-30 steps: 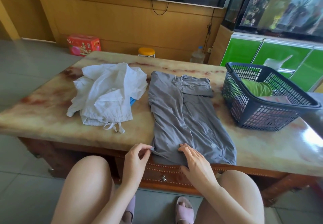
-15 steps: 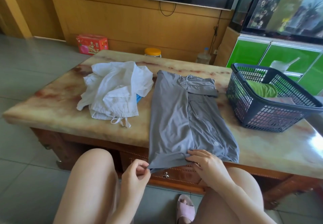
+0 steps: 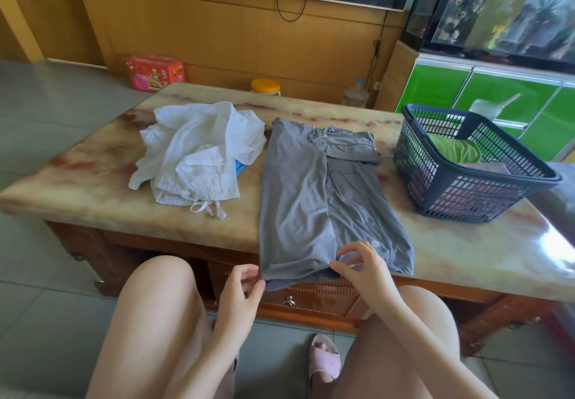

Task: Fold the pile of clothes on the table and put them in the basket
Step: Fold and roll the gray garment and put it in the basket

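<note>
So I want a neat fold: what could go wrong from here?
The grey garment overhangs the table edge at its near hem, pinched by the left hand and right hand; a loose grip could let it sag and wrinkle. Folding it forward might also drag the white pile close beside it.

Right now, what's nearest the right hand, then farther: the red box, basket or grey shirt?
1. Grey shirt, held by the right hand at the near edge.
2. Basket, off to the right.
3. Red box, far back on the left.
</note>
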Demonstrator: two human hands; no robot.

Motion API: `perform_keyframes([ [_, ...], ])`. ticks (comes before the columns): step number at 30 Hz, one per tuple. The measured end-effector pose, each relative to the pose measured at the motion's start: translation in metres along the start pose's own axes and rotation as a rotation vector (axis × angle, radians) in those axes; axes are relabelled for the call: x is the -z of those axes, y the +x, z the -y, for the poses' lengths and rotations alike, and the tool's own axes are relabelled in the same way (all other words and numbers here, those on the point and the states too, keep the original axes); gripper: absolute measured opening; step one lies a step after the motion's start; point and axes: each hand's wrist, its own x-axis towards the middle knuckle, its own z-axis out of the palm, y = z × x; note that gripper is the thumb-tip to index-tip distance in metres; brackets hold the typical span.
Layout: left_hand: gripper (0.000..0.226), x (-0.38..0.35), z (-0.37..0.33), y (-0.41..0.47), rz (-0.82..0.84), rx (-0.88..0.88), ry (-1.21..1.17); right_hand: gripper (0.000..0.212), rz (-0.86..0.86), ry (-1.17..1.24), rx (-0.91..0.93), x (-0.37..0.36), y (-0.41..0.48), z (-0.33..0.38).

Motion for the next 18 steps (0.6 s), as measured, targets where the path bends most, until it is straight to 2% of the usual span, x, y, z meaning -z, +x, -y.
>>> perform_keyframes([
  [4, 0.04, -0.001, 0.005, -0.002, 0.059, -0.051, 0.107, 0.015, -0.024, 0.024, -0.066, -0.011, -0.006, -0.005],
  [7, 0.051, -0.004, 0.005, -0.004, 0.085, -0.218, 0.241, 0.025, -0.086, 0.035, -0.133, -0.015, -0.015, -0.012],
  [11, 0.053, -0.014, 0.003, -0.002, 0.092, -0.255, 0.243, 0.035, -0.024, 0.059, -0.265, -0.024, -0.021, -0.014],
  [15, 0.056, -0.02, 0.0, -0.002, 0.1, -0.294, 0.223, 0.042, -0.096, 0.347, -0.381, -0.036, -0.022, -0.011],
  [18, 0.064, -0.024, 0.0, -0.005, 0.13, -0.448, 0.294, 0.041, -0.126, 0.629, -0.423, -0.034, -0.025, -0.004],
])
